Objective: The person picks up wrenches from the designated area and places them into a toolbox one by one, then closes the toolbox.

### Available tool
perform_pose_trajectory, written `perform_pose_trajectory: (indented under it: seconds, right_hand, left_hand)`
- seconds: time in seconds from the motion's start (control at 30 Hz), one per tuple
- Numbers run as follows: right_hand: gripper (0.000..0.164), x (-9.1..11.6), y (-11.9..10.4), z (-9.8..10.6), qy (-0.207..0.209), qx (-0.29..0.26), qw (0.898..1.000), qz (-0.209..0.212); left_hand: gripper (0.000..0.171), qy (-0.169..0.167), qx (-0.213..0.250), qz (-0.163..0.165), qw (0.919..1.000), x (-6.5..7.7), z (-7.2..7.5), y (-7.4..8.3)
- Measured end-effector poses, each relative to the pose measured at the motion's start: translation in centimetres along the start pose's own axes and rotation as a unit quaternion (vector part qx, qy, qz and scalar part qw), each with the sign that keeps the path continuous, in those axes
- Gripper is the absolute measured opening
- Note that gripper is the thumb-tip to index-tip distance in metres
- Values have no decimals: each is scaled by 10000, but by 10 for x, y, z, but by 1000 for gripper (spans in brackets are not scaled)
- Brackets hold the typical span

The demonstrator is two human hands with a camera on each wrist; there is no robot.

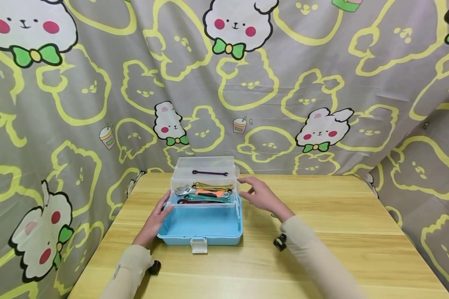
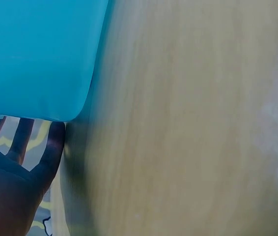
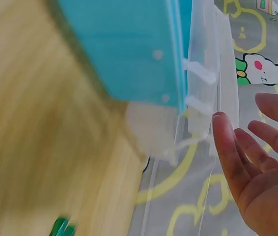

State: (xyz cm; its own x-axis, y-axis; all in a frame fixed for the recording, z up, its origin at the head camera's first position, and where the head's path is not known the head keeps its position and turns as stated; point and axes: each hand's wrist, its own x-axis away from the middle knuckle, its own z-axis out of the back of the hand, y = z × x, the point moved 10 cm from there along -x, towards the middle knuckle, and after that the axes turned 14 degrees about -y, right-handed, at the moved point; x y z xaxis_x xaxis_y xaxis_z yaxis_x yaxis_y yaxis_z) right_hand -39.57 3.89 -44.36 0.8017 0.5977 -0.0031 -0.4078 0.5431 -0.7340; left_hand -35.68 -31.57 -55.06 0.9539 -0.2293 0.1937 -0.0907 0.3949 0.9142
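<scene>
A light blue toolbox (image 1: pixel 224 240) stands open on the table, its clear trays (image 1: pixel 203 205) raised at the back. A purple wrench (image 1: pixel 210 173) lies in the upper tray. Gold wrenches (image 1: pixel 211 185), a teal wrench (image 1: pixel 205 198), a dark red wrench (image 1: pixel 202 202) and an orange-and-black tool (image 1: pixel 212 193) lie in the lower one. My left hand (image 1: pixel 155 220) touches the box's left side with extended fingers; in the left wrist view its fingertips meet the blue wall (image 2: pixel 31 64). Beside the trays' right end is my right hand (image 1: pixel 262 194), fingers loosely spread, nothing held.
The white front latch (image 1: pixel 199 246) hangs down. A small green object (image 3: pixel 63 227), partly cut off, lies on the wooden table (image 1: pixel 321 249) to the box's right. A patterned curtain (image 1: pixel 254 95) hangs behind the table and along both sides.
</scene>
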Motion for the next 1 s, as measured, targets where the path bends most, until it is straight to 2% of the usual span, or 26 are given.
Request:
perform_pose_trajectory:
  seconds: [0.2, 0.33, 0.6, 0.77, 0.9, 1.0]
  right_hand:
    - [44, 59, 34, 9, -189, 139, 9994, -269]
    - [42, 97, 66, 16, -272, 174, 9977, -598]
    - [43, 163, 121, 29, 114, 24, 9926, -1205]
    - [46, 186, 142, 28, 106, -224, 9872, -1575]
    - [48, 191, 146, 26, 108, -316, 9871, -1568]
    - [48, 192, 146, 18, -51, -400, 9873, -1535]
  left_hand:
    - [71, -6, 10, -26, 10000, -2, -1, 2]
    - [71, -17, -46, -63, 10000, -4, 2, -1]
    - [74, -17, -58, -1, 10000, -4, 2, 0]
    - [73, 1, -68, -35, 10000, -2, 4, 1]
    - [72, 40, -36, -111, 9999, -2, 5, 2]
    - [73, 16, -41, -66, 10000, -2, 2, -1]
